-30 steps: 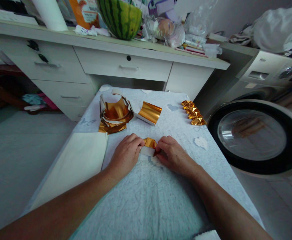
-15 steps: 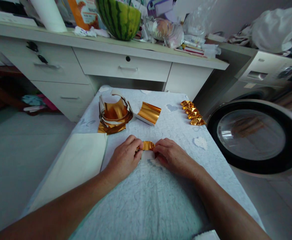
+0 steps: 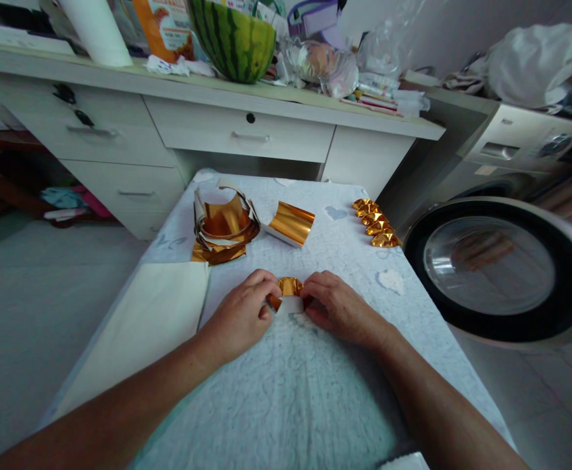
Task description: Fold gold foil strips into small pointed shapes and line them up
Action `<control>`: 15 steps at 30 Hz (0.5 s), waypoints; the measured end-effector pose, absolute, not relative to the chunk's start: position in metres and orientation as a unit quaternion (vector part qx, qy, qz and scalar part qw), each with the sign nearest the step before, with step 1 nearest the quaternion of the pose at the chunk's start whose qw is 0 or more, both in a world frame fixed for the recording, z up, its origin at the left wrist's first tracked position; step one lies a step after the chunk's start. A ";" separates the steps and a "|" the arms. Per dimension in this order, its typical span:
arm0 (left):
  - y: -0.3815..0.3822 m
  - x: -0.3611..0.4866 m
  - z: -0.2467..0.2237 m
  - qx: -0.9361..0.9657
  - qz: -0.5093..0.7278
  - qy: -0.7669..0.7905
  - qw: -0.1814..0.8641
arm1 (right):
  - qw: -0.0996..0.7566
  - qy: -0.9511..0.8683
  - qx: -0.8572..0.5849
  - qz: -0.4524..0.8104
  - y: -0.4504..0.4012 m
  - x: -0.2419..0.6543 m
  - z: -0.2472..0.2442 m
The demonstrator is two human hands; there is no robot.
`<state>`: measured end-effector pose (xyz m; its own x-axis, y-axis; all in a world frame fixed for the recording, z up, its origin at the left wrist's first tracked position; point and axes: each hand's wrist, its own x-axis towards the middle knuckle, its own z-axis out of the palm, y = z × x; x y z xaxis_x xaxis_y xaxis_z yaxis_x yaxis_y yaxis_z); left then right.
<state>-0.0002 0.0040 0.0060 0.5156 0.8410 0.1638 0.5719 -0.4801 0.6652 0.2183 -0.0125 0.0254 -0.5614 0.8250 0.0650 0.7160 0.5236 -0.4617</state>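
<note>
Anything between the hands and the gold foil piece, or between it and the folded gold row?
Nothing visible. The left hand and right hand hold the foil piece at its ends; past the right hand, only patterned cloth lies before the folded row.

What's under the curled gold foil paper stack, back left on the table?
Flat gold foil paper pokes out along the near edge of the curled gold foil stack; pale blue patterned cloth shows beside them. How far the paper extends, and anything else beneath, is covered.
</note>
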 end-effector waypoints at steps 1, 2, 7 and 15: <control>0.004 -0.001 0.006 0.834 0.237 0.421 0.267 | 0.140 -0.861 -0.446 0.198 -0.013 0.218 0.025; 0.004 -0.001 0.006 0.841 0.233 0.415 0.259 | 0.140 -0.861 -0.446 0.199 -0.013 0.219 0.026; 0.006 -0.003 0.002 0.846 0.234 0.413 0.243 | 0.144 -0.859 -0.449 0.202 -0.013 0.219 0.025; 0.002 -0.003 0.002 0.858 0.252 0.403 0.194 | 0.149 -0.859 -0.443 0.211 -0.011 0.220 0.025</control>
<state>-0.0030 0.0020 0.0025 0.5472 0.7899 0.2769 0.5946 -0.5997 0.5356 0.2202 -0.0113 0.0248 -0.5638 0.8230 0.0693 0.6975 0.5194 -0.4937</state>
